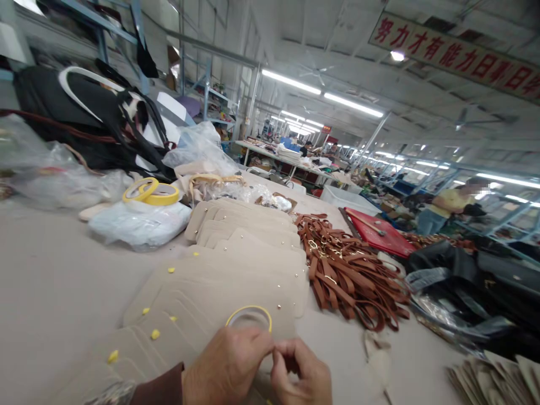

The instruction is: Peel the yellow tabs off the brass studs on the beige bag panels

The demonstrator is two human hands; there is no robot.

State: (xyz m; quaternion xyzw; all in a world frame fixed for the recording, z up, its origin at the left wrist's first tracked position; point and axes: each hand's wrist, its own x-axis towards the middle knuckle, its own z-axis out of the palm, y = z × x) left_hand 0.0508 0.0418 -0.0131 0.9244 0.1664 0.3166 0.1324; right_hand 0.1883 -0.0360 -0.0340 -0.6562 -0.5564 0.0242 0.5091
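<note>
My left hand [228, 363] is closed on a roll of yellow tape [257, 309], whose ring sticks up above the knuckles. Thumb and fingers of my right hand [301, 374] are pinched together against the left fingertips; what they grip is too small to make out. Beneath and ahead of both hands lie overlapping beige flat panels [253, 259] with small metal studs. Small yellow tape pieces [155, 334] sit along the left side of the nearer panels.
Brown straps [337, 264] with gold-coloured rings are heaped to the right, near a red folder [377, 233]. Two yellow tape rolls [162, 194] rest on a plastic-wrapped bundle [141, 222] at left. Black bags [476, 281] lie far right. A person in yellow [449, 202] stands beyond.
</note>
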